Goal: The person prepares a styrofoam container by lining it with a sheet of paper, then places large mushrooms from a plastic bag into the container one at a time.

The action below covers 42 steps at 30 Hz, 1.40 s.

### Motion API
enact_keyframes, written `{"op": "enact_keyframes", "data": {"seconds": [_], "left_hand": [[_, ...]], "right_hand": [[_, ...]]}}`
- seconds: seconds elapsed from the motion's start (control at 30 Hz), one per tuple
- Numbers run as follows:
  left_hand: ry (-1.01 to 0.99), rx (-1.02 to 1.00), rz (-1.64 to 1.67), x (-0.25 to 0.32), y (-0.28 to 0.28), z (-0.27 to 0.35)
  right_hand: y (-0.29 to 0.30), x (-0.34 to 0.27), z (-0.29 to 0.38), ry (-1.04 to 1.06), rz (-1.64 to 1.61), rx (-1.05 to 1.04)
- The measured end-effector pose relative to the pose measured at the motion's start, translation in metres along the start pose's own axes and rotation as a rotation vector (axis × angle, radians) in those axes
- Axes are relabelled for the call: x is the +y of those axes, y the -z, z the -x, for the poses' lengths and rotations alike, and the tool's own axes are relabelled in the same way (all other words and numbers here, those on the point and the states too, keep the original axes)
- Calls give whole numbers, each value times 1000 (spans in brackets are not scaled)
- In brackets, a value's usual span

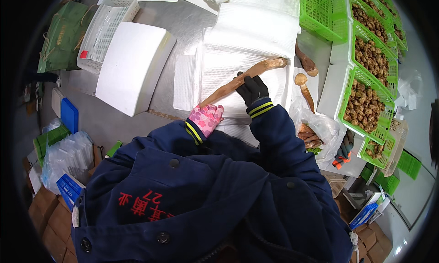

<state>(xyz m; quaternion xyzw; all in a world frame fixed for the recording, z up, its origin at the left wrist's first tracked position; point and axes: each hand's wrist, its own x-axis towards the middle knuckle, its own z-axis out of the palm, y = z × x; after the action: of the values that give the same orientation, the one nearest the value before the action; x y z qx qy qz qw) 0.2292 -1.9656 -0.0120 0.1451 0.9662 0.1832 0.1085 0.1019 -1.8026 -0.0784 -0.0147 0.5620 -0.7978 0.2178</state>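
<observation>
A long brown mushroom (240, 79) slants across a white, paper-lined area of the table, its pale thick end up at the right. Around its middle, my right hand (253, 88) in a black glove grips the stem from the near side. My left hand (206, 119), in a pink flowered glove, is at the thin lower end, with its fingers bent; the glove hides the tip. Sheets of white textured paper (253, 26) lie under and beyond the mushroom. To the right are a smaller mushroom (305, 91) with a pale cap and a darker one (306, 61).
Green baskets of mushrooms (364, 107) line the right side. Near them are a clear bag (327, 129) with mushrooms inside and a dark glove (345, 146). A white foam box (132, 67), a white basket (106, 31) and a green bag (61, 36) stand left.
</observation>
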Motion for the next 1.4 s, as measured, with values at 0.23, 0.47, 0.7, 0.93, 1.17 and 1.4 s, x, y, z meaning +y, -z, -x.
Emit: {"op": "enact_keyframes", "data": {"seconds": [0.23, 0.47, 0.7, 0.93, 1.17, 1.4], "left_hand": [[-99, 48, 90, 10, 52, 7], [157, 286, -24, -25, 39, -4], [-39, 397, -82, -29, 34, -13], [-112, 173, -56, -38, 6, -50], [-136, 187, -69, -31, 12, -51], [117, 71, -38, -14, 18, -55]], "right_hand": [[-1, -16, -10, -248, 219, 130], [-11, -39, -17, -564, 58, 340], [-8, -54, 1, -180, 1229, 248], [-8, -58, -4, -86, 1405, 116], [7, -46, 1, 10, 1348, 168], [15, -68, -16, -48, 1134, 262]]}}
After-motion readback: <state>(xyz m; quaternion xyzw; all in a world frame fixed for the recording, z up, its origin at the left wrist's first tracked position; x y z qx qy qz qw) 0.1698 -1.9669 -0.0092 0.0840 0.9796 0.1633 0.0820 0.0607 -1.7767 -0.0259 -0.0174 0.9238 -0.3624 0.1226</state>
